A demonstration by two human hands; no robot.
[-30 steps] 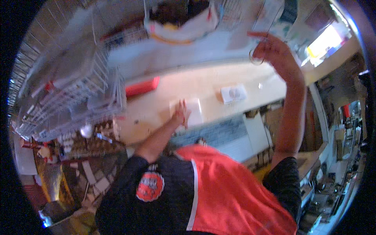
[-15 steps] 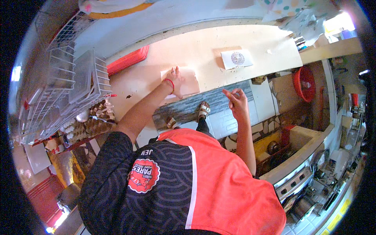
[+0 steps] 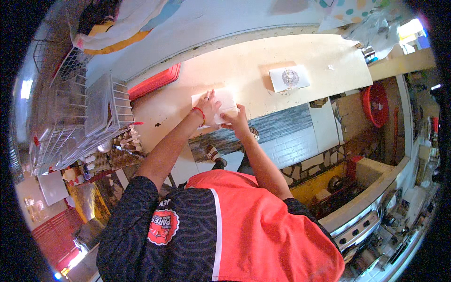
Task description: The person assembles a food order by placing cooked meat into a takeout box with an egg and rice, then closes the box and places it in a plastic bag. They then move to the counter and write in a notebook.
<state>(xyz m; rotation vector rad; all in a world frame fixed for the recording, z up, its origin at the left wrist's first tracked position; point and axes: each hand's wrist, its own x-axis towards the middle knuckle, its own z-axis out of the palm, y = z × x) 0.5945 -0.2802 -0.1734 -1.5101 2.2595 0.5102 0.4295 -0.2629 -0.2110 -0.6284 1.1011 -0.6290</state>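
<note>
On the cream counter (image 3: 183, 110), a white cardboard piece (image 3: 227, 97), which looks like a flat or folded box, lies in front of me. My left hand (image 3: 207, 109), with a red band at the wrist, rests on its left part with the fingers stretched out. At the near right corner, my right hand (image 3: 238, 123) has its fingers curled round the edge, gripping it. Partly hidden under my hands is the cardboard's near side. Farther right stands a closed white box (image 3: 289, 78) with a round dark print on top, apart from both hands.
Red trays (image 3: 155, 82) lie at the counter's back left. White wire racks (image 3: 101, 103) and egg trays (image 3: 115, 150) stand at the left. Beyond the counter's near edge is the tiled floor (image 3: 286, 141). A red basin (image 3: 376, 104) and a stove (image 3: 359, 230) are on the right.
My right hand has come left from above the floor and taken hold of the cardboard's near right edge. My left hand stays on the cardboard. The whole view has shifted slightly.
</note>
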